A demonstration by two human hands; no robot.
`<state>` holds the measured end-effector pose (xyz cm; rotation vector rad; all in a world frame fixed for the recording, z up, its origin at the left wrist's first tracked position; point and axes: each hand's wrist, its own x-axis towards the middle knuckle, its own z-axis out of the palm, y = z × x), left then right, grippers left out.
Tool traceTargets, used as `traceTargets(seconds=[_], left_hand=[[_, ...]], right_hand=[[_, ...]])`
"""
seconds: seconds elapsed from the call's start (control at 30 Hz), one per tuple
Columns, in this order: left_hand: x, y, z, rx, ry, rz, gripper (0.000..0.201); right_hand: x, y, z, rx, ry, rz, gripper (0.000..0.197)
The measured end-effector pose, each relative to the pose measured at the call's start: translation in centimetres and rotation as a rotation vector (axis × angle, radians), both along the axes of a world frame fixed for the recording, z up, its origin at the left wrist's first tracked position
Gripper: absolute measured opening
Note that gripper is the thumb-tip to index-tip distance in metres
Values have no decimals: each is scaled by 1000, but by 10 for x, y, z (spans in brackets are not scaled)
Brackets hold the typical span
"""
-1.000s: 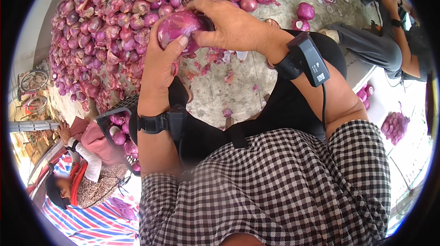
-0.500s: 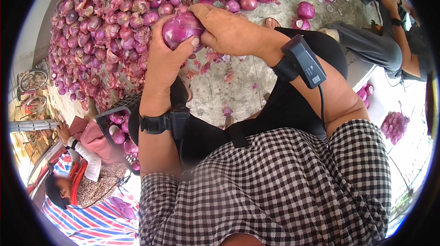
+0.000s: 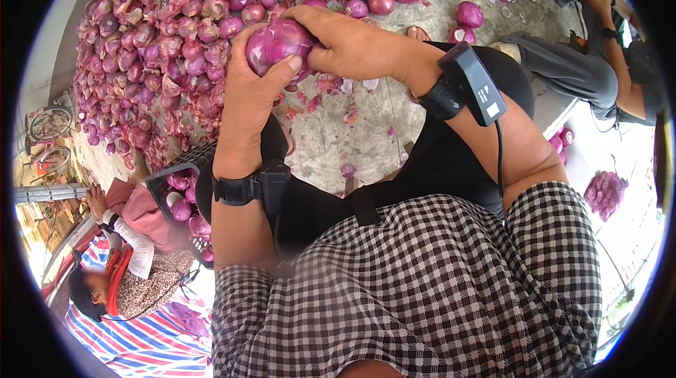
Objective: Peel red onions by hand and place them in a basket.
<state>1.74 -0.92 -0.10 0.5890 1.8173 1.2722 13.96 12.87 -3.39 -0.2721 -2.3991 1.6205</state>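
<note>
A large red onion (image 3: 280,48) with glossy purple skin and paler patches sits between my hands, above the near edge of the onion pile. My left hand (image 3: 255,93) is closed round it from the left and below, its thumb laid across the near side. From the right, my right hand (image 3: 348,43) is curled against the same onion. Its fingers reach over the far side and its thumb bends in by the onion's right edge. The onion hides those right fingertips, so I cannot see whether a bit of skin or a small tool is in them.
A big heap of red onions (image 3: 151,54) spreads across the far left. Loose skins (image 3: 351,116) litter the concrete floor. Left of my leg stands a dark crate (image 3: 184,159) of onions. Co-workers sit at left and far right; a net bag (image 3: 606,195) of onions lies at right.
My right hand has turned at the wrist, and its fingers have shifted over the onion's upper right side. The onion and my left hand have moved slightly left. The far-right person's hand has shifted.
</note>
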Motion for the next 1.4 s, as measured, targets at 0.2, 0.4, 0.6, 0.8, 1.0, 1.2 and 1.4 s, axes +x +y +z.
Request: traceTargets(seconds=[0.2, 0.4, 0.6, 0.8, 1.0, 1.2, 1.4], left_hand=[[-4, -3, -3, 57, -156, 38, 66], [-10, -7, 0, 193, -508, 76, 61], [-14, -11, 4, 251, -787, 105, 61], [-19, -13, 4, 332, -1042, -2, 68], [-11, -9, 5, 194, -365, 46, 64], [-9, -2, 8, 35, 35, -176, 70], [-9, -3, 10, -57, 206, -264, 66]], right_hand=[[-1, 0, -11, 49, 33, -19, 59], [1, 14, 8, -85, -27, 23, 53], [1, 18, 7, -98, 127, -44, 46], [1, 31, 0, -42, 215, -25, 38], [6, 29, 27, -274, -58, -88, 41], [1, 16, 4, 87, -18, -13, 67], [4, 12, 10, 217, -57, 54, 57]])
